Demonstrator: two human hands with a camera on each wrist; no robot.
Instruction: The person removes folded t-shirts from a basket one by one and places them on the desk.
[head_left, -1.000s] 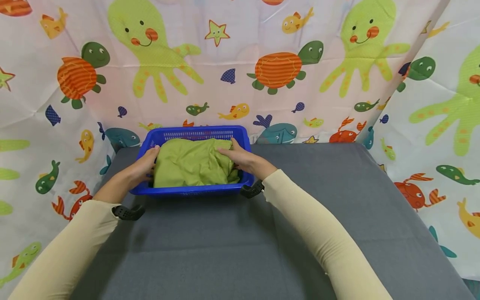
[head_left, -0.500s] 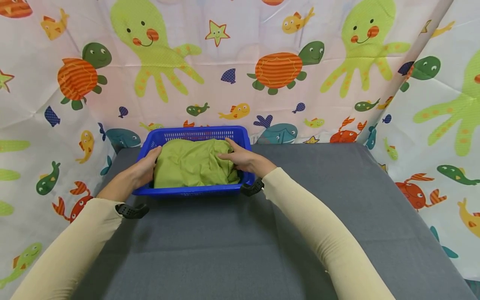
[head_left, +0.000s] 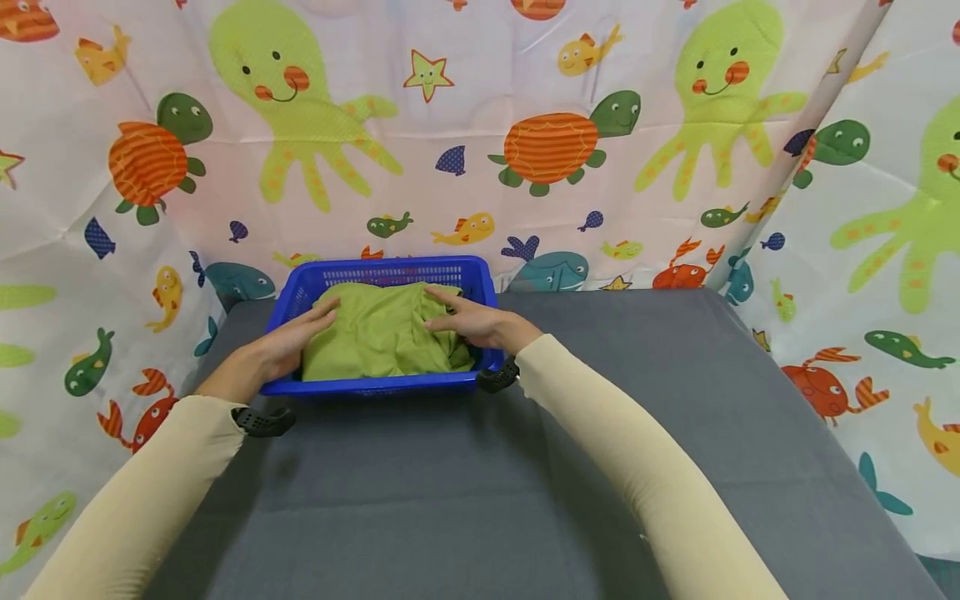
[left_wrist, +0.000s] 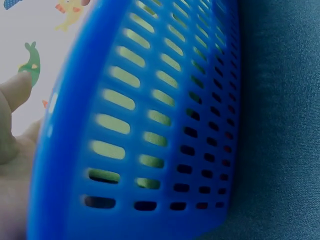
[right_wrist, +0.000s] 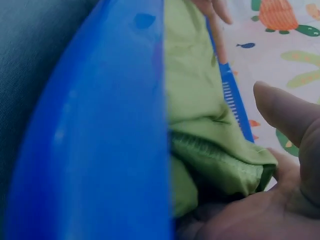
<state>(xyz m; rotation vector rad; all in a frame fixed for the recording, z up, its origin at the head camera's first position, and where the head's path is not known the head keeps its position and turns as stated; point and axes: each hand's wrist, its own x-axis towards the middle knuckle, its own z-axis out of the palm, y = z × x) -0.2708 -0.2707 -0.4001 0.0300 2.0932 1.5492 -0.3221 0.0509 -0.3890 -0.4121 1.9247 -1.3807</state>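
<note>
A green folded cloth (head_left: pixel 378 333) lies in the blue plastic basket (head_left: pixel 382 385) at the back of the table. My left hand (head_left: pixel 288 337) reaches over the basket's left side, its fingers extended at the cloth's left edge. On the other side my right hand (head_left: pixel 476 321) is at the cloth's right end, with thumb and fingers spread apart. From the right wrist, the hand (right_wrist: pixel 260 210) lies beside a stitched fold of the cloth (right_wrist: pixel 200 100), the thumb lifted off it. Seen from the left wrist, the basket's slotted wall (left_wrist: pixel 150 120) hides most of that hand.
A grey cloth covers the table (head_left: pixel 420 483), with its surface stretching in front of and to the right of the basket. A white curtain (head_left: pixel 465 108) printed with sea animals stands behind and along both sides. Both wrists carry black bands (head_left: pixel 262 422).
My left hand has moved in over the cloth's left edge, with its fingers extending. My right hand has shifted slightly left, thumb and fingers apart. The basket stays in place on the table.
</note>
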